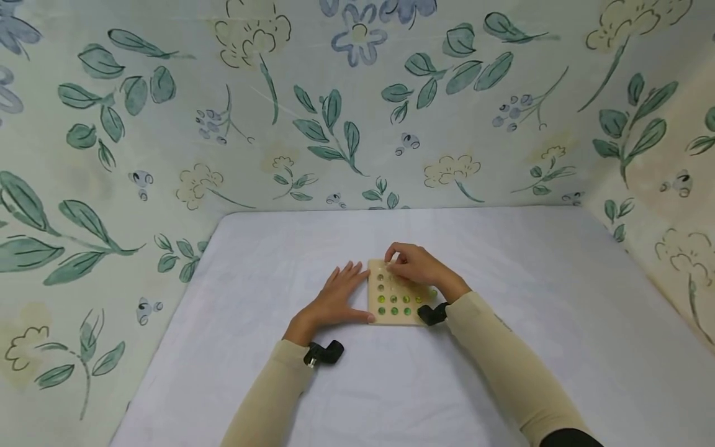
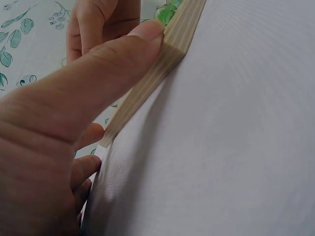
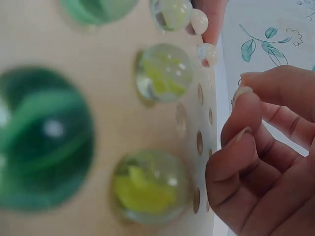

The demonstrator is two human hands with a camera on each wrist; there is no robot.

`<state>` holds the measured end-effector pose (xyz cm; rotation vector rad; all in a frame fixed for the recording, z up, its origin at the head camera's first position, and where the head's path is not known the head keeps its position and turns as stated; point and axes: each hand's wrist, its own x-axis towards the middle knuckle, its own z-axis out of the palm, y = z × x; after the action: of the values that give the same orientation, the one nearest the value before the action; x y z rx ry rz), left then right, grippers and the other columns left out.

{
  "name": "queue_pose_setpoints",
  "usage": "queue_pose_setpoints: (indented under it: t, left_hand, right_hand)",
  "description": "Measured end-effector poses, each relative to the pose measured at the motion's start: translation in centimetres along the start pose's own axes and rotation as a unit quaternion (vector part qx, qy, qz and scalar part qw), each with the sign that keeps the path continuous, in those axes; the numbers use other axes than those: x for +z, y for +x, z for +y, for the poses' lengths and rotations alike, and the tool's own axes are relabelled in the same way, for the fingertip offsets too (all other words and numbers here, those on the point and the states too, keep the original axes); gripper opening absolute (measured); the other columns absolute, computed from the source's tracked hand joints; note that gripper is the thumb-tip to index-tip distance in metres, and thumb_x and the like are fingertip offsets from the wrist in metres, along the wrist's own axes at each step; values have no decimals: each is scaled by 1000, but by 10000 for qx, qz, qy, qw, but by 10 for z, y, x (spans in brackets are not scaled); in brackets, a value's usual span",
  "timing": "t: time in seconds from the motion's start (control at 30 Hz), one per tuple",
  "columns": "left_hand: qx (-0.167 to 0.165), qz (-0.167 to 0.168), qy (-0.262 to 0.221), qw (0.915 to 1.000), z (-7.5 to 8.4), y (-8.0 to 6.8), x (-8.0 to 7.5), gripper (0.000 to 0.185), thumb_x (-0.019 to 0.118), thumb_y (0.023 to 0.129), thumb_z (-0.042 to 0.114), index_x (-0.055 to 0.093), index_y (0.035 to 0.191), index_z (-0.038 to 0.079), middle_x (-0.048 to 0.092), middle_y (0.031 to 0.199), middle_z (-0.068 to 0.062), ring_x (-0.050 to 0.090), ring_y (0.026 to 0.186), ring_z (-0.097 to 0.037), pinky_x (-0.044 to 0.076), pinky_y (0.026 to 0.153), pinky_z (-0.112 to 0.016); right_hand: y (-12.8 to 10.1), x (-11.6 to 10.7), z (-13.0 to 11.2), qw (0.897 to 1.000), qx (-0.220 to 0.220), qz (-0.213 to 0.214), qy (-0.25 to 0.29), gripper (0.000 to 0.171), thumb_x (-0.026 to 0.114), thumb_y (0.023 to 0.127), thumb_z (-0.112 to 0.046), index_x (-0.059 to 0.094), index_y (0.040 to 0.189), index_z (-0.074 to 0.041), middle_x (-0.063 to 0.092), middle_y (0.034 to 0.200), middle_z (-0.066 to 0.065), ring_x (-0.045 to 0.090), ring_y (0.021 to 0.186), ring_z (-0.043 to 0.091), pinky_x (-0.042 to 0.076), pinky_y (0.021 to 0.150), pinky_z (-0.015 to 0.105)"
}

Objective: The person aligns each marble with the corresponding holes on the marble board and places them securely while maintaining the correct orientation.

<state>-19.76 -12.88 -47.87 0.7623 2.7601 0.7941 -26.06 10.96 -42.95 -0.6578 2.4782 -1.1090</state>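
Observation:
A pale wooden board (image 1: 413,319) with rows of round holes lies on the white-covered table. Green marbles (image 1: 394,310) fill its near row, with yellow-green marbles (image 1: 393,299) behind them; pale clear marbles (image 3: 206,54) show along the far side in the right wrist view. My left hand (image 1: 335,301) spreads along the board's left edge, thumb pressed at the near corner and fingertips by the far corner. Above the far left holes, my right hand (image 1: 416,264) has its fingers curled and tips drawn together. I cannot tell whether a marble is between them.
White cloth (image 1: 268,248) covers the tabletop around the board. Behind and at the sides hangs flowered fabric (image 1: 346,180). Small black cameras (image 1: 329,352) are strapped to both wrists, the right one (image 1: 432,313) overlapping the board's near right corner in the head view.

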Motion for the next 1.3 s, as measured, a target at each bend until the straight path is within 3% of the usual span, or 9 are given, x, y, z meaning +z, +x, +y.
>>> queue_pose_setpoints:
  t: [0.47,0.9,1.3]
  left_hand:
    - [-30,21,54,10000,0,0,-1,106,68,72,70,24,154,20,13,161,-5,0,148,-20,-4,119,-39]
    - [-18,-42,-15,10000,1,1,1,105,69,73,68,25,154,19,13,161,-5,0,148,-21,-5,119,-40]
    - [-90,-21,54,9999,-1,3,-1,105,71,73,66,24,155,19,12,161,-4,0,148,-20,-5,119,-39]
  right_hand:
    - [11,2,-6,9995,195,-129,-221,13,59,95,-15,60,108,-12,59,69,8,55,59,19,46,56,26]
    - [9,3,-4,9989,227,-252,-312,11,60,94,-16,61,106,-14,60,69,8,55,59,19,44,56,26]
    - [15,3,-8,9963,573,-276,-584,13,60,95,-21,61,108,-19,60,70,5,56,63,17,45,59,26]
